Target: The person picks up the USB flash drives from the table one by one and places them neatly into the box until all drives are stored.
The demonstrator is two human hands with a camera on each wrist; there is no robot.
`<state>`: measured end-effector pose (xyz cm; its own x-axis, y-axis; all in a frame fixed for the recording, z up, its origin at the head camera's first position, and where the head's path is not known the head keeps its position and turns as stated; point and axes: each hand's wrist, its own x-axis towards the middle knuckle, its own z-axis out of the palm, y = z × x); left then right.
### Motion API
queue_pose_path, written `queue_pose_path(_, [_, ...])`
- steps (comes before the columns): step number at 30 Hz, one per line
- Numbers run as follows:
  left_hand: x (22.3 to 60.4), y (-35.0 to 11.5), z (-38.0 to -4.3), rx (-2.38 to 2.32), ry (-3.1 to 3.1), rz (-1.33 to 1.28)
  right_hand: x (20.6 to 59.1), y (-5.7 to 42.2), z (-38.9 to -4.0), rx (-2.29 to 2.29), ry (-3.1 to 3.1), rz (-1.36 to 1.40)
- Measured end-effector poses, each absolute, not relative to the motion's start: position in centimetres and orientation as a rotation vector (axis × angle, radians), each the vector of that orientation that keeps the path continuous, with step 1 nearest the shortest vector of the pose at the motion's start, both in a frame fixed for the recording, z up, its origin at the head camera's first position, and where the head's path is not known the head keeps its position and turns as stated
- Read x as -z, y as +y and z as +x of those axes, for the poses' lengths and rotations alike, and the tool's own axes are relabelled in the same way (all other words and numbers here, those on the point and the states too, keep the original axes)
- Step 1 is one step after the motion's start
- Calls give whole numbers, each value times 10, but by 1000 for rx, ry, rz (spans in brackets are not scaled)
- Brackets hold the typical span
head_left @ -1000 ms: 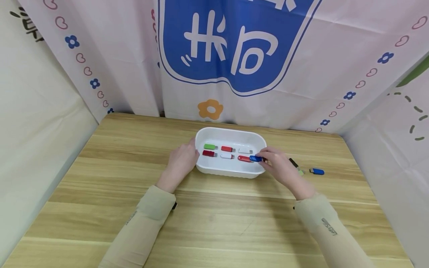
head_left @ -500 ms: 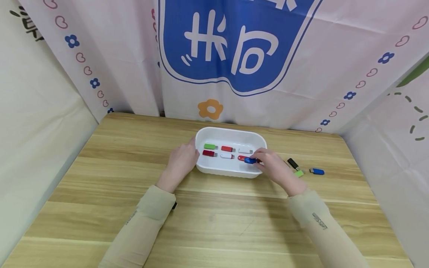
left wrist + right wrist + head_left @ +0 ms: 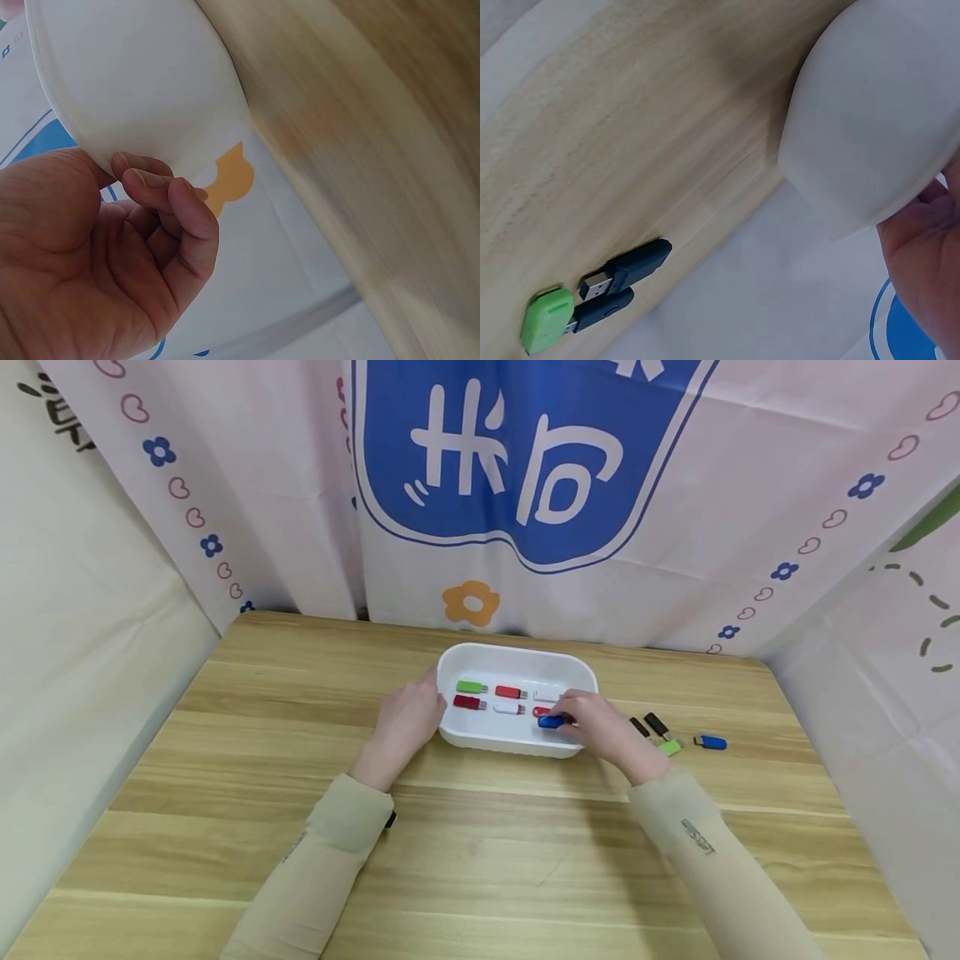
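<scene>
Near the back of the table a white plastic bin (image 3: pixel 510 746) holds several USB flash drives in two rows. My left hand (image 3: pixel 407 718) grips the bin's left rim, thumb and fingertips on either side of it in the left wrist view. My right hand (image 3: pixel 600 727) reaches over the right wall and pinches a blue USB flash drive (image 3: pixel 550 722) low inside the bin. That drive partly covers a red drive (image 3: pixel 539 712). Beside it lie a white drive with a red end (image 3: pixel 507 708) and a dark red one (image 3: pixel 467 702). In the right wrist view the bin wall hides my fingertips.
The bin's back row has a green drive (image 3: pixel 471 687), a red one (image 3: pixel 506 692) and a white one (image 3: pixel 546 696). Right of the bin lie two black drives (image 3: pixel 637 264), a light green one (image 3: pixel 547 320) and a blue one (image 3: pixel 711 742). A printed curtain hangs behind the table.
My right hand has moved left and a little lower into the bin, carrying the blue USB flash drive across the red one. My left hand has stayed on the rim.
</scene>
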<state>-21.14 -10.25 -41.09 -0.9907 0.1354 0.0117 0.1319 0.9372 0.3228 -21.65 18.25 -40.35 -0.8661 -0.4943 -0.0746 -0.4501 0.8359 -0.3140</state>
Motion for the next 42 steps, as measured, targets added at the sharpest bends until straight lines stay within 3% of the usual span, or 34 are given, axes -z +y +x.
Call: queue_pose_path(42, [412,-103,-212,-566,3059,196,404,166,-236,142,2724,-742])
